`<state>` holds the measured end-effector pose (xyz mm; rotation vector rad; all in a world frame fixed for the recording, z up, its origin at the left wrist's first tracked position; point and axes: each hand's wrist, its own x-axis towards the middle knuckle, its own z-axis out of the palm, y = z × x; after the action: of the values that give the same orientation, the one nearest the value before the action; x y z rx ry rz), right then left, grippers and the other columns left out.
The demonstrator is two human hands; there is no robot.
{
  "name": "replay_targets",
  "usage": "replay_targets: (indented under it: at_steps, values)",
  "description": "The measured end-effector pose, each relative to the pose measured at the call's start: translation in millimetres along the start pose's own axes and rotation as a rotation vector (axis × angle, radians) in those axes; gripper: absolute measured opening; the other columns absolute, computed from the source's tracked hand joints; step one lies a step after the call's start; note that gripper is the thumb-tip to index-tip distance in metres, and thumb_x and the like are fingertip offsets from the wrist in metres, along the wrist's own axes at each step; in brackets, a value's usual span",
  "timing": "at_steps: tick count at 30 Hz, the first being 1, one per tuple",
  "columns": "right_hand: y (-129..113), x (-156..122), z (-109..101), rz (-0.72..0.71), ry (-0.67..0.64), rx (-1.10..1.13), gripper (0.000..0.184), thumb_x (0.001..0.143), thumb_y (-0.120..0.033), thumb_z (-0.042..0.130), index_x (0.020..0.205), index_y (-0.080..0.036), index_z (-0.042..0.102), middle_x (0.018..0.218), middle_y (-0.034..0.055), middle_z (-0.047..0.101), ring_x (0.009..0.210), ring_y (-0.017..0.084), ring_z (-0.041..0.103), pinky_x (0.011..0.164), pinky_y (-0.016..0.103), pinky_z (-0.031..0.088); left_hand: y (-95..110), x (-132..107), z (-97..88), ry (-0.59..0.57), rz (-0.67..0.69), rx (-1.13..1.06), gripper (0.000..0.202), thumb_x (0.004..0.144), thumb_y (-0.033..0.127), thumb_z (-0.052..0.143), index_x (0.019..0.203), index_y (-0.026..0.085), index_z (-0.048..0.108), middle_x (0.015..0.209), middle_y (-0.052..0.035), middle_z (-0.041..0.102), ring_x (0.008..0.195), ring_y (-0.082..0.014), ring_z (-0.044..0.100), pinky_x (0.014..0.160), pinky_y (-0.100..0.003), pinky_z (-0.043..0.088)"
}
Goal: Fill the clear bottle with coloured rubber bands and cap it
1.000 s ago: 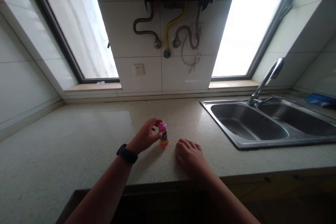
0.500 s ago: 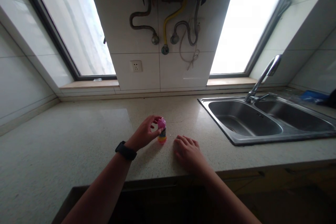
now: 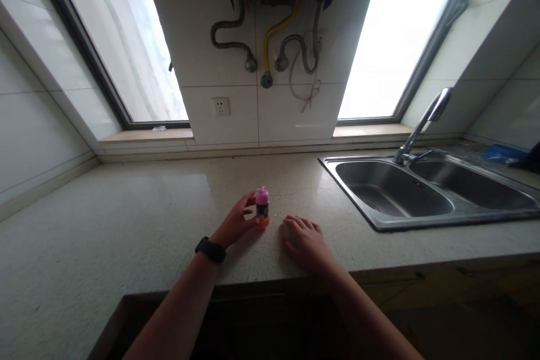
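Observation:
A small toy bottle (image 3: 262, 206) with a pink top and an orange base stands upright on the speckled stone countertop (image 3: 126, 225). My left hand (image 3: 236, 224), with a black watch on its wrist, has its fingers closed round the lower part of the bottle from the left. My right hand (image 3: 304, 242) lies flat on the counter just to the right of the bottle, fingers stretched out, holding nothing.
A steel double sink (image 3: 430, 194) with a tall tap (image 3: 422, 124) fills the right of the counter. A blue item (image 3: 502, 153) lies behind it. The tiled wall carries a socket (image 3: 221, 106), hoses and a water heater between two windows. The counter's front edge runs just below my wrists.
My left hand has slid from the pink top down to the bottle's body, and the top now shows fully. My right hand has stayed put.

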<state>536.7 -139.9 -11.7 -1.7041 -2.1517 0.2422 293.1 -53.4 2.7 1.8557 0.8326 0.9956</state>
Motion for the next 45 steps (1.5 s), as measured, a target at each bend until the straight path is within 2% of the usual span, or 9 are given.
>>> replay_targets:
  at_steps: [6, 9, 13, 17, 24, 31, 36, 40, 45]
  values:
    - [12, 21, -7, 0.127, 0.034, 0.337, 0.046, 0.090, -0.036, 0.057, 0.134, -0.022, 0.053, 0.131, 0.0114, 0.062, 0.123, 0.026, 0.055, 0.104, 0.049, 0.039, -20, -11, 11.1, -0.110, -0.038, -0.276, 0.049, 0.086, 0.022, 0.065, 0.133, 0.019, 0.053, 0.131, -0.0164, 0.060, 0.116, -0.0264, 0.062, 0.099, -0.047, 0.048]
    - [4, 37, -24, 0.017, 0.040, 0.616, 0.043, 0.092, -0.035, 0.055, 0.133, -0.022, 0.052, 0.136, 0.0112, 0.058, 0.116, 0.021, 0.060, 0.095, 0.042, 0.050, -20, -11, 13.1, -0.090, -0.036, -0.234, 0.044, 0.085, 0.023, 0.066, 0.127, 0.017, 0.057, 0.127, -0.0163, 0.063, 0.115, -0.0260, 0.062, 0.100, -0.047, 0.047]
    - [-20, 62, -59, -0.213, 0.032, 0.688, 0.042, 0.093, -0.032, 0.055, 0.134, -0.025, 0.052, 0.136, 0.0096, 0.057, 0.111, 0.018, 0.061, 0.092, 0.038, 0.053, -17, -12, 13.6, -0.059, -0.042, -0.140, 0.043, 0.085, 0.025, 0.068, 0.125, 0.016, 0.056, 0.124, -0.0153, 0.065, 0.113, -0.0246, 0.063, 0.101, -0.046, 0.047]
    - [-43, 84, -90, -0.412, -0.129, 0.528, 0.047, 0.095, -0.031, 0.055, 0.141, -0.026, 0.050, 0.133, 0.0083, 0.059, 0.111, 0.018, 0.060, 0.091, 0.035, 0.052, -14, -13, 13.6, -0.046, -0.036, -0.085, 0.045, 0.083, 0.029, 0.071, 0.123, 0.017, 0.055, 0.118, -0.0122, 0.067, 0.108, -0.0227, 0.065, 0.099, -0.044, 0.048]
    - [-64, 110, -118, -0.591, -0.290, 0.152, 0.032, 0.097, -0.019, 0.049, 0.125, -0.021, 0.065, 0.121, 0.0078, 0.065, 0.109, 0.018, 0.060, 0.099, 0.033, 0.044, -13, -13, 13.3, -0.035, -0.052, -0.094, 0.049, 0.081, 0.032, 0.074, 0.122, 0.015, 0.055, 0.116, -0.0130, 0.068, 0.104, -0.0219, 0.066, 0.096, -0.043, 0.050]
    - [-76, 116, -129, -0.579, -0.314, -0.015, 0.030, 0.090, -0.016, 0.059, 0.118, -0.014, 0.068, 0.114, 0.0102, 0.067, 0.088, 0.016, 0.062, 0.083, 0.030, 0.045, -20, -13, 13.5, -0.054, -0.063, -0.116, 0.047, 0.082, 0.033, 0.073, 0.122, 0.016, 0.055, 0.115, -0.0127, 0.068, 0.103, -0.0216, 0.067, 0.094, -0.042, 0.051]
    - [-80, 118, -127, -0.536, -0.242, -0.180, 0.026, 0.088, -0.037, 0.065, 0.105, -0.017, 0.070, 0.104, 0.0091, 0.068, 0.087, 0.020, 0.060, 0.071, 0.030, 0.040, -19, -13, 13.3, -0.048, -0.082, -0.111, 0.048, 0.082, 0.035, 0.074, 0.122, 0.016, 0.056, 0.116, -0.0125, 0.068, 0.102, -0.0214, 0.067, 0.093, -0.041, 0.051]
    - [-87, 119, -126, -0.449, -0.223, -0.323, 0.041, 0.089, -0.056, 0.059, 0.095, -0.017, 0.068, 0.096, 0.0117, 0.068, 0.086, 0.024, 0.061, 0.068, 0.032, 0.039, -14, -14, 12.8, -0.061, -0.078, -0.126, 0.049, 0.083, 0.036, 0.074, 0.123, 0.016, 0.055, 0.115, -0.0129, 0.069, 0.101, -0.0216, 0.068, 0.092, -0.041, 0.052]
    - [-88, 116, -131, -0.440, -0.243, -0.249, 0.044, 0.092, -0.052, 0.053, 0.117, -0.018, 0.065, 0.117, 0.0136, 0.066, 0.102, 0.029, 0.061, 0.081, 0.039, 0.044, -15, -14, 11.9, -0.063, -0.079, -0.107, 0.049, 0.082, 0.037, 0.074, 0.123, 0.016, 0.055, 0.113, -0.0133, 0.069, 0.100, -0.0223, 0.068, 0.092, -0.043, 0.051]
